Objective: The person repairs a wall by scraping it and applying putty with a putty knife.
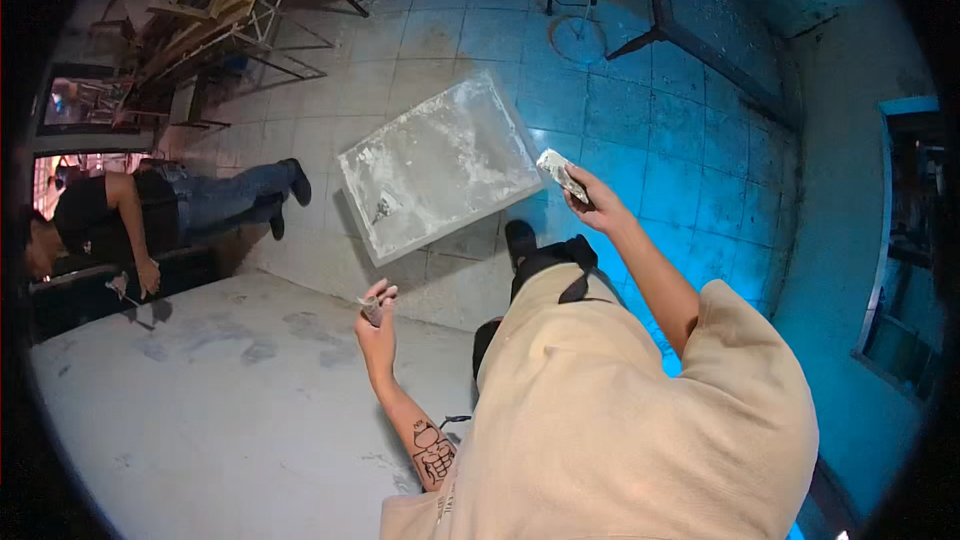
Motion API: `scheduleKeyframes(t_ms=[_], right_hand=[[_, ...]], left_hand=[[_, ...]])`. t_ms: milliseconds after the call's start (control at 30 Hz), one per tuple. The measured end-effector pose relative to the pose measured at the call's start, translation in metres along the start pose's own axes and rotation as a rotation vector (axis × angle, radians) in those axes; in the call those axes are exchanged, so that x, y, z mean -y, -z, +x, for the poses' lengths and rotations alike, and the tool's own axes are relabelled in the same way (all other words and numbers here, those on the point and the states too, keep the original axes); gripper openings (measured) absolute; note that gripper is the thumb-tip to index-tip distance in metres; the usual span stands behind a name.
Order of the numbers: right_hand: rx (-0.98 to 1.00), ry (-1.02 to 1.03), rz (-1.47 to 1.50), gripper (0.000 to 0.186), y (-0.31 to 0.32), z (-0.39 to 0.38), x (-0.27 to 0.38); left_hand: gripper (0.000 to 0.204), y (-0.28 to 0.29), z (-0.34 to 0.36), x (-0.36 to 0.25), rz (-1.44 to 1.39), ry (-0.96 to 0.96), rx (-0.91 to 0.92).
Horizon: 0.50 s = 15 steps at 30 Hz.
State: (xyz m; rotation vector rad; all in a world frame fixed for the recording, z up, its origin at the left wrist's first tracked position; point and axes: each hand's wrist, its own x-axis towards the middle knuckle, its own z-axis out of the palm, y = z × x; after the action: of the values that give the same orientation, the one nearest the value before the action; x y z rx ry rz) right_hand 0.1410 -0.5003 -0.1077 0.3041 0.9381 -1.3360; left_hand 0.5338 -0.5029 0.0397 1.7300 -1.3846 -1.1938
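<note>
My right hand (602,206) is closed on a putty knife (560,172), its blade coated with white paste. It is held beside the right corner of a grey table (450,165), whose top is smeared and spotted with white. My left hand (377,335) is raised in front of the pale wall, below the table's near left corner in the picture. Its fingers curl around a small, flat greyish piece (372,310), perhaps a scraper blade; its exact kind is unclear. A small dark grey lump (382,208) of material lies on the tabletop's left end.
A pale wall (220,420) with darker grey patches fills the lower left. At the left another person (150,205) stands by it, holding a small tool. Wooden frames (215,5) are piled at the upper left. A dark table (715,40) stands at the upper right on the tiled floor (660,130).
</note>
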Motion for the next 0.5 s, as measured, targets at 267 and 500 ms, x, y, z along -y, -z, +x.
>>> scheduleKeyframes(t_ms=[267, 500], right_hand=[[-0.295, 0.621, -0.343, 0.023, 0.201, -0.012, 0.118], [-0.798, 0.494, 0.004, 0.016, 0.418, -0.195, 0.113]], left_hand=[[0.025, 0.097, 0.118, -0.049, 0.186, -0.314, 0.019], [0.026, 0.024, 0.293, -0.192, 0.401, -0.675, 0.291]])
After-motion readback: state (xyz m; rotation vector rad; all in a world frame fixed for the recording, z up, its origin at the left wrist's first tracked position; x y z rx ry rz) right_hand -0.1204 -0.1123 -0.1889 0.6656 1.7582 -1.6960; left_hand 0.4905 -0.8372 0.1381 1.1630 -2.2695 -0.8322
